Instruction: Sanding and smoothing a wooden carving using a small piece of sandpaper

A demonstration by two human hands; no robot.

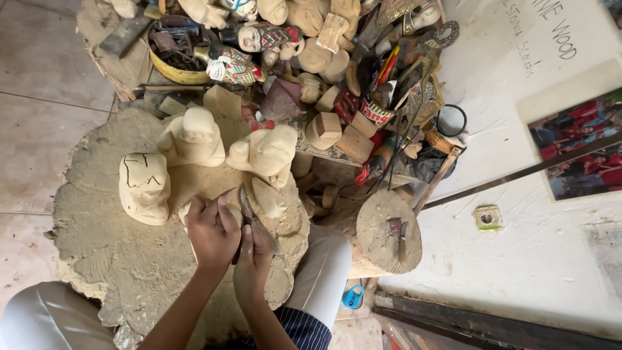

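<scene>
The person is sitting over a broad, rough wooden stump (123,259) that is serving as the work surface, knees showing on either side. The left hand (210,230) is closing around a small pale wooden carving (228,201), pressing it down onto the stump top. The right hand (253,259) is gripping a carving knife (249,210) with fingers fully curled round its handle, and the blade is lying against the small carving just beside the left thumb. Three larger unfinished wooden figures are standing on the stump beyond the hands: one with dark pencil lines (144,188) at the left, one in the middle (193,137), and one at the right (267,154), all near each other but apart from the hands. A smaller round log (387,232) is standing to the right with a chisel (403,240) lying on it. Behind the figures, a heap of wood blocks, painted figurines and tools (337,71) is piling up against the white wall (531,259)
</scene>
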